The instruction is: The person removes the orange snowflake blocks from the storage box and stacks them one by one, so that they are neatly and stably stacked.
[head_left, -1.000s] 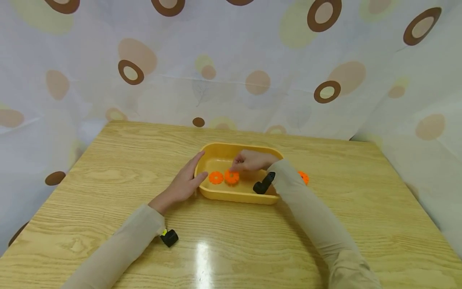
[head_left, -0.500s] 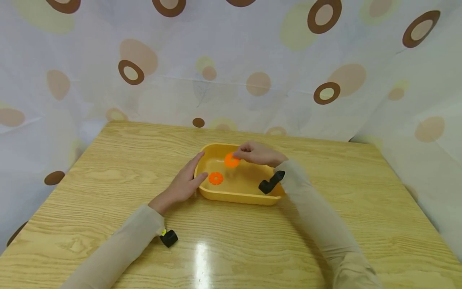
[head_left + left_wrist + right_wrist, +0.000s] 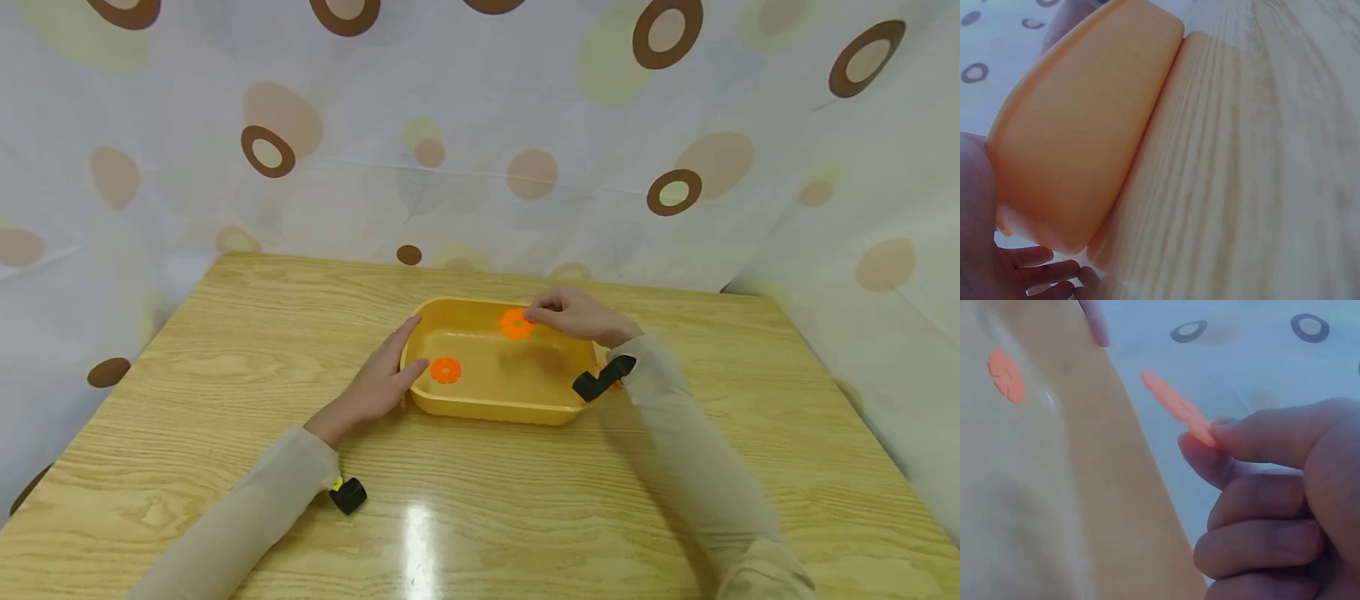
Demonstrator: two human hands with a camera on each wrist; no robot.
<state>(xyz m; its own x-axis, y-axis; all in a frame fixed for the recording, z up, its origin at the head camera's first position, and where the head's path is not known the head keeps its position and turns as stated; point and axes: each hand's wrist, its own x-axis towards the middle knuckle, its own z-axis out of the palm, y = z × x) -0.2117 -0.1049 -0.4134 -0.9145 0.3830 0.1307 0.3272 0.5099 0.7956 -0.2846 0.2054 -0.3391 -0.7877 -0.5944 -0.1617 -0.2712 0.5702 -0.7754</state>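
Observation:
A yellow plastic tub [image 3: 491,412] stands on the wooden table. My left hand [image 3: 371,387] holds its left end, the thumb over the rim and the other fingers along the outside. In the left wrist view those fingers bend beside the tub's end wall. My right hand [image 3: 577,315] pinches an orange notched, flower-shaped disc [image 3: 517,323] by its edge between thumb and index finger, up near the far rim. The right wrist view shows this disc [image 3: 1172,400] edge-on, the other fingers curled below. Another orange disc [image 3: 446,371] lies flat on the tub's floor at the left.
A bit of orange [image 3: 617,383] peeks out behind the right wrist, just outside the tub. Black wrist cameras [image 3: 348,496] hang from both sleeves. A patterned white cloth [image 3: 480,125] hangs behind the wooden table [image 3: 487,517] and along its sides.
My right hand has lifted the orange disc from beside the other one and carried it right and toward the far rim. My left hand has stayed at the tub's left end.

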